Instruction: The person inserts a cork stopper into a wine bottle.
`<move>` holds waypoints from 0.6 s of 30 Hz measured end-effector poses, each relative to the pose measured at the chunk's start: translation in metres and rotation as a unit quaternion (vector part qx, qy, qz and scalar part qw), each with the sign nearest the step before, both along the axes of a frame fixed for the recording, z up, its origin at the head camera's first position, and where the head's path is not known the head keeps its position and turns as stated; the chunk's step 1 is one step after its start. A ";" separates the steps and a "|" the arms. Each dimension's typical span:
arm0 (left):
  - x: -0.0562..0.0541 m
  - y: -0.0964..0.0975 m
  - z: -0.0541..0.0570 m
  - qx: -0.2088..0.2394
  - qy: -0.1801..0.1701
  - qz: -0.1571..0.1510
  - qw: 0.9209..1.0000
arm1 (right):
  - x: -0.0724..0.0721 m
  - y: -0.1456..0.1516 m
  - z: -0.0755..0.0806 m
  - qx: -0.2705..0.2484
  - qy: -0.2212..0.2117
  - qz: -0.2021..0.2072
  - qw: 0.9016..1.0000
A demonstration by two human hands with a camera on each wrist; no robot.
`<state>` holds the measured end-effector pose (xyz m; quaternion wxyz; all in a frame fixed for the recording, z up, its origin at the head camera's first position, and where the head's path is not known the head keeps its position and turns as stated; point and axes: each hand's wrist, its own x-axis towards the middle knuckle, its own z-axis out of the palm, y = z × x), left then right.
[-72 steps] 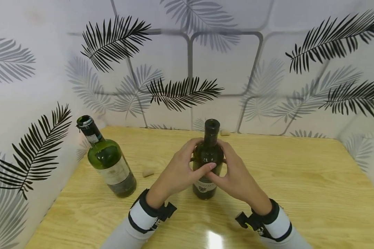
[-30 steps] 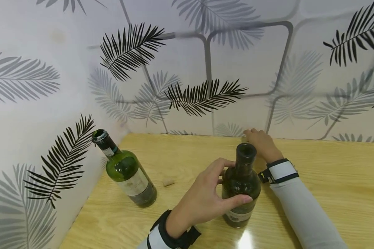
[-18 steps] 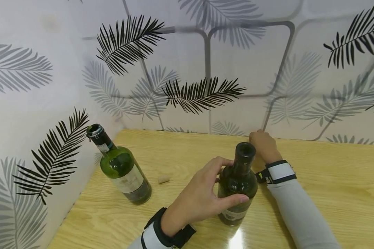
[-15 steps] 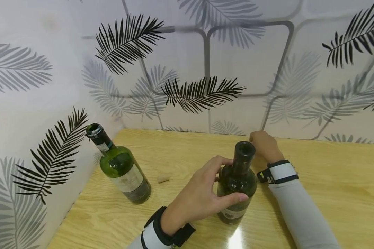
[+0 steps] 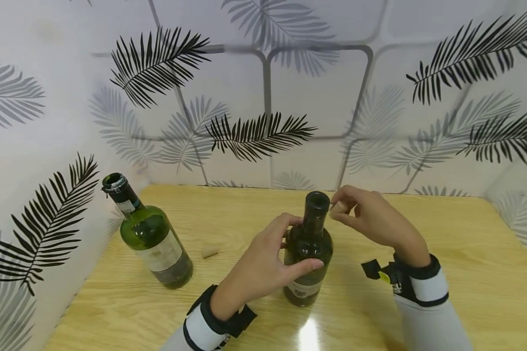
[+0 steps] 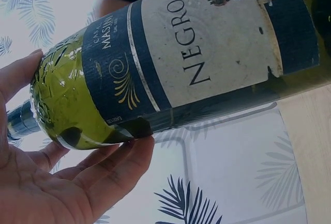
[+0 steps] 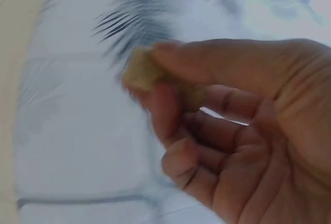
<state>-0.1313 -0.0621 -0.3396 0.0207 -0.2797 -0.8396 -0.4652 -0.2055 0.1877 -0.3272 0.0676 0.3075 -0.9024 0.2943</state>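
Note:
My left hand [image 5: 260, 265] grips a dark wine bottle [image 5: 308, 241] around its shoulder, thumb across the front. The bottle stands upright on the table with its mouth uncovered. In the left wrist view, its label [image 6: 207, 48] reads NEGROAM, the rest cut off. Just right of the bottle's neck, my right hand [image 5: 379, 219] pinches a cork [image 7: 140, 71] between thumb and fingers. In the right wrist view the cork is blurred, partly covered by the fingertips.
A second, green wine bottle [image 5: 153, 239] stands at the left, torn foil at its mouth. Between the bottles lies another cork [image 5: 210, 251] on the wooden table [image 5: 426, 287]. Leaf-patterned wall covering [image 5: 307, 102] rises behind the table's back edge.
My right hand left the held bottle, reached to the table's back edge where a cork lay, and came back beside the neck with that cork. The left hand stays on the bottle.

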 end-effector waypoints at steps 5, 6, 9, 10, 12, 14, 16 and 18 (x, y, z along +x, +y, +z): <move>0.001 0.003 -0.003 -0.002 0.009 0.005 1.000 | 0.057 -0.008 0.031 -0.119 0.170 0.021 0.978; 0.001 0.003 -0.003 -0.004 0.013 0.006 1.000 | 0.063 -0.012 0.037 -0.143 0.200 0.030 0.969; 0.002 0.006 -0.004 -0.003 0.026 0.008 1.000 | 0.076 -0.025 0.055 -0.187 0.264 0.030 0.946; 0.002 0.007 -0.004 -0.002 0.030 0.007 1.000 | 0.078 -0.028 0.060 -0.191 0.274 0.026 0.942; 0.002 0.008 -0.004 -0.002 0.038 0.007 0.999 | 0.079 -0.034 0.070 -0.185 0.276 0.022 0.943; 0.003 0.008 -0.005 -0.002 0.040 0.007 0.999 | 0.079 -0.038 0.077 -0.160 0.272 0.018 0.949; 0.003 0.008 -0.004 -0.003 0.041 0.005 0.999 | 0.078 -0.040 0.082 -0.129 0.269 0.026 0.954; 0.002 0.009 -0.003 -0.003 0.042 0.004 0.999 | 0.076 -0.040 0.086 -0.102 0.273 0.035 0.956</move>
